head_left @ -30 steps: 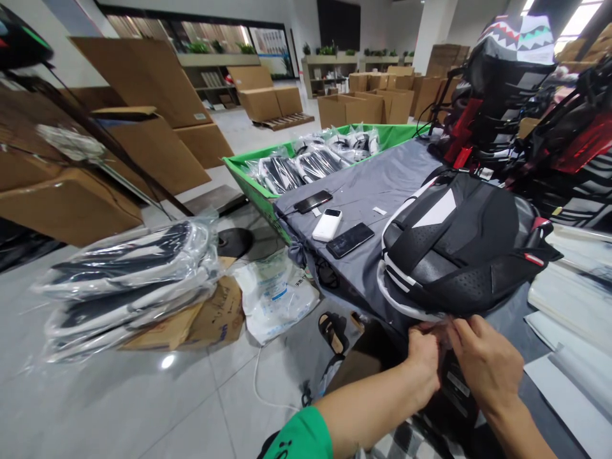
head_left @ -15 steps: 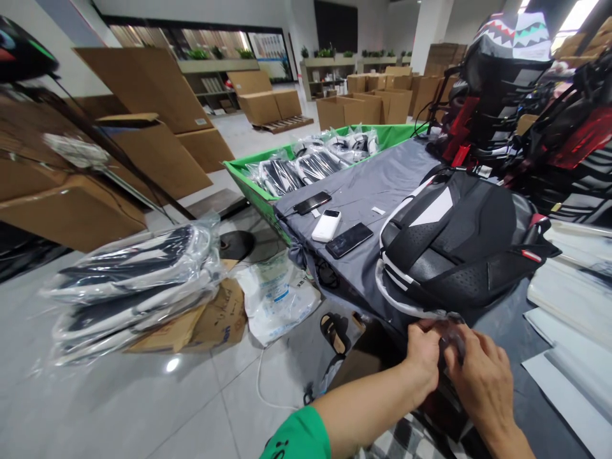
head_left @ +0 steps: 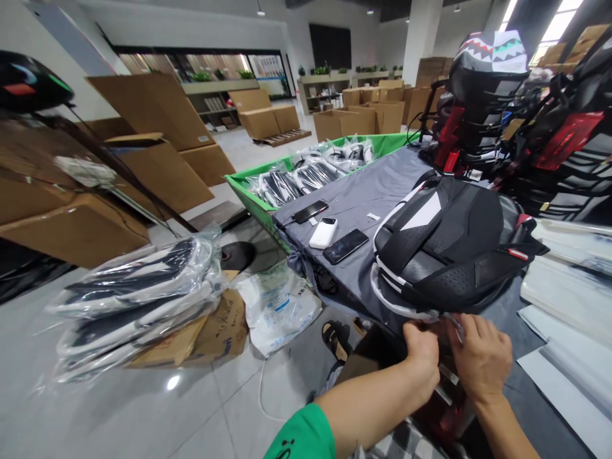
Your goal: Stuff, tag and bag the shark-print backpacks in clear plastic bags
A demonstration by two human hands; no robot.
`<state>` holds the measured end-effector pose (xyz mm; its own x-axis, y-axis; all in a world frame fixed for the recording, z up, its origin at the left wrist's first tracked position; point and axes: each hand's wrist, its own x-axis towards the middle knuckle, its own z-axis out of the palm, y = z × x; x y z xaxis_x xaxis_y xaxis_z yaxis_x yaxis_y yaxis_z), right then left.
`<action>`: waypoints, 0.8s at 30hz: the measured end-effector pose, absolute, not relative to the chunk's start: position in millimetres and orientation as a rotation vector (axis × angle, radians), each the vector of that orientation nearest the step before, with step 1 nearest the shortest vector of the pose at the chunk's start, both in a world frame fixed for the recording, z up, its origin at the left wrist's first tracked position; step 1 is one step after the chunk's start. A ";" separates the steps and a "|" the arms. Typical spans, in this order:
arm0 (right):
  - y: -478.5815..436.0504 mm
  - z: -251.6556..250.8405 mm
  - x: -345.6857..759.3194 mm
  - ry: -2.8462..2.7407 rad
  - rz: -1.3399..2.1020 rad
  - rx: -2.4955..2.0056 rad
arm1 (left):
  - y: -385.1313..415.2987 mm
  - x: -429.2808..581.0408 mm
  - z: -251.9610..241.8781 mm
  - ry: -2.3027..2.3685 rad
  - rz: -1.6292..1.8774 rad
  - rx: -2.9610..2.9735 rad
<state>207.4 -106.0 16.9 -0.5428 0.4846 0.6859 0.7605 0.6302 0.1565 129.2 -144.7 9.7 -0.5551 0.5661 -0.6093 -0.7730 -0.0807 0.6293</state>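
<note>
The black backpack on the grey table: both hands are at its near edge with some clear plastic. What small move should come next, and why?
Probably spread the clear plastic open and draw it under the near edge of the backpack. The left hand and right hand meet at that edge, the plastic looks bunched between them, and the backpack lies uncovered.
</note>
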 end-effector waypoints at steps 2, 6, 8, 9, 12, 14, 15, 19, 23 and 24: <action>-104.9 19.0 210.8 -2.311 -0.646 -0.920 | -150.9 130.1 9.5 1.205 1.778 -0.214; -105.5 26.2 218.3 -2.452 -0.703 -0.810 | -155.6 130.1 15.0 1.180 1.793 -0.145; -108.5 31.0 218.9 -2.509 -0.705 -0.763 | -154.1 129.1 20.3 1.182 1.804 -0.155; -110.9 33.3 218.2 -2.523 -0.692 -0.759 | -153.3 128.5 23.2 1.179 1.799 -0.168; -119.4 38.2 213.4 -2.540 -0.623 -0.803 | -152.8 127.4 31.5 1.193 1.743 -0.214; -122.4 38.1 210.2 -2.526 -0.616 -0.850 | -155.4 126.9 36.6 1.210 1.716 -0.224; -122.4 37.1 209.2 -2.514 -0.630 -0.863 | -157.6 126.6 39.0 1.207 1.717 -0.213; -116.7 30.8 210.0 -2.420 -0.630 -0.878 | -169.5 124.3 47.2 1.090 1.738 -0.006; -115.1 28.7 211.7 -2.401 -0.557 -0.921 | -176.9 120.3 50.7 1.067 1.693 0.181; -115.9 29.1 211.4 -2.399 -0.555 -0.931 | -177.5 119.5 50.5 1.088 1.689 0.191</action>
